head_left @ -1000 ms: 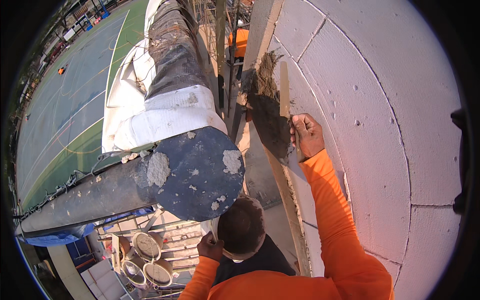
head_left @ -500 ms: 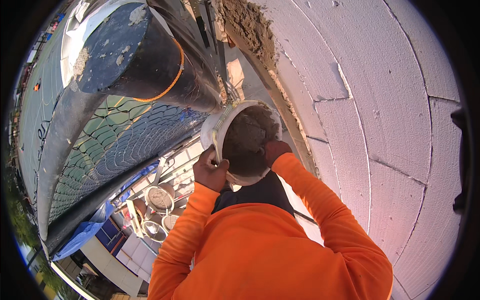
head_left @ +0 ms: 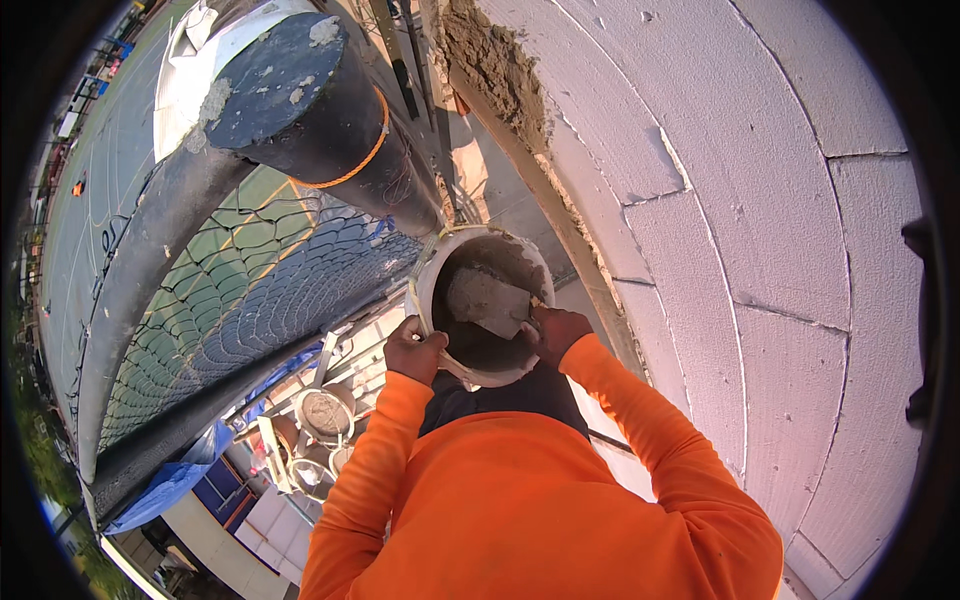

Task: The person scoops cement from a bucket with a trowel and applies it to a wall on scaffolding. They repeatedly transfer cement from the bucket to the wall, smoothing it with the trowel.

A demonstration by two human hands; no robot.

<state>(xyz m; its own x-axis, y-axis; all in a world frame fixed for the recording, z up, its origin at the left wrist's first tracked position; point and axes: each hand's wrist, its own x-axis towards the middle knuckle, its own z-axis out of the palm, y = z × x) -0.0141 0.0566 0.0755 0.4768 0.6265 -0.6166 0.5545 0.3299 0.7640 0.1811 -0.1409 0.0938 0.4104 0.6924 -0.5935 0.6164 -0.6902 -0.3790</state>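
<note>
My left hand [head_left: 415, 349] grips the near left rim of a pale bucket [head_left: 424, 290], which is tilted so that its mouth faces me. Grey mortar coats the inside of the bucket. In my right hand [head_left: 556, 335], at the right side of the mouth, is the handle of a trowel [head_left: 497, 310]. Its blade lies within the bucket's mouth and carries a lump of wet mortar [head_left: 470, 293]. A cord handle runs along the bucket's left rim.
A wall of pale blocks [head_left: 760, 240] rises on the right, with rough mortar [head_left: 495, 70] at its far end. To the left stand a thick dark post [head_left: 320, 130] tied with orange rope and a net [head_left: 250, 290]. Several mortar buckets [head_left: 325, 412] sit below left.
The trowel has come up out of the mortar with a load on its blade, now plainly visible. My right hand has shifted slightly nearer. My left hand stays on the rim.
</note>
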